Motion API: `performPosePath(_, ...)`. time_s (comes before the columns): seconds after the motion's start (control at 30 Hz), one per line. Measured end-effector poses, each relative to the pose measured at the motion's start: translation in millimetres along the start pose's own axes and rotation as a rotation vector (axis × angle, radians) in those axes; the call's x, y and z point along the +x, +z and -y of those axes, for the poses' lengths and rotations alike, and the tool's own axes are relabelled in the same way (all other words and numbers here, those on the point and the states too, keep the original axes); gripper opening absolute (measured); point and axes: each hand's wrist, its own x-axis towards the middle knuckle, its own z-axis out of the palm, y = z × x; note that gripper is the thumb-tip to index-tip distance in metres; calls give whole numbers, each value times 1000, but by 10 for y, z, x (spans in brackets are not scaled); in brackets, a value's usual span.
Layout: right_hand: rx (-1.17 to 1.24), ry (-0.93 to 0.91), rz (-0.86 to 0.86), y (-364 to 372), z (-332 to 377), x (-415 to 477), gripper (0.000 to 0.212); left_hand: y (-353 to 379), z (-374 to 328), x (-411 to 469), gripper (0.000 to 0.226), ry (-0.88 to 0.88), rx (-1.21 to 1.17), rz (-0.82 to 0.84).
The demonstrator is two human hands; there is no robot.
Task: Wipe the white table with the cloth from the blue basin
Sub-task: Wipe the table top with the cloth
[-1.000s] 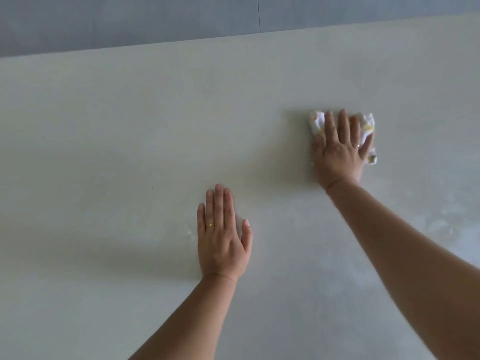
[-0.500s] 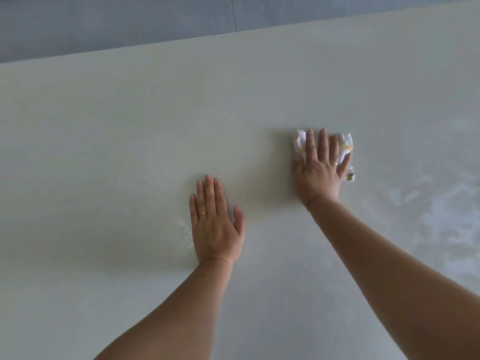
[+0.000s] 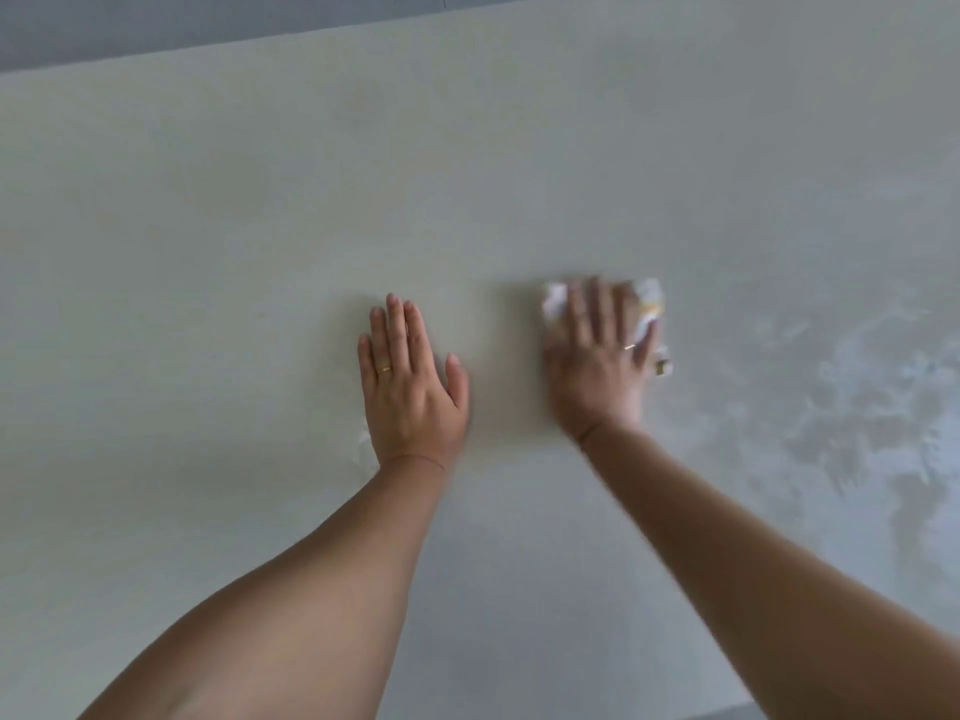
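Note:
The white table [image 3: 260, 226] fills almost the whole view. My right hand [image 3: 597, 366] lies flat with straight fingers on a crumpled white cloth with yellow marks [image 3: 652, 304], pressing it onto the tabletop; only the cloth's edges show around the fingers, and the hand is blurred by motion. My left hand [image 3: 410, 381] rests flat on the table, palm down, fingers straight and together, a short way left of the right hand. The blue basin is out of view.
Wet streaks and patches [image 3: 857, 407] glisten on the table to the right of the cloth. The table's far edge [image 3: 363, 28] runs along the top, with grey floor [image 3: 156, 23] beyond it.
My right hand has slid the cloth leftward and toward me, closing the gap to my left hand. The left hand has stayed planted flat on the table.

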Motion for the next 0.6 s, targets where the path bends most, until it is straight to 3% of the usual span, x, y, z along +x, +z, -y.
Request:
performPosePath(0.1,-58,-465,78,29,108,-433,55,-15,1,-9,64,-3,9,3)
performPosePath(0.17,-103,-583,87,-50,-244,-323,53,-11,-2,-9,64,7,14,-13)
performPosePath(0.2,-113,-534,73,-96,-437,-238,53,-5,0,-8,64,9,17,-21)
performPosePath(0.27,-48,-246,35,-161,-710,-106,52,6,-3,-13,64,0,29,-35)
performPosePath(0.33,44,29,1,-106,-628,-176,53,12,-17,-21,64,-13,39,-31)
performPosePath(0.37,53,74,-5,-54,-484,-307,55,11,-27,-21,64,-13,46,-20)
performPosePath(0.4,46,29,3,-4,-332,-484,56,2,-39,-26,63,-8,54,-5)
performPosePath(0.47,8,-249,52,44,-150,-857,57,-38,-62,-46,61,9,69,14)
performPosePath(0.53,-59,-544,103,-13,-290,-986,54,-89,-95,-118,58,17,63,-4)
performPosePath(0.6,-111,-665,112,-94,-597,-842,53,-126,-134,-324,56,23,32,-45)
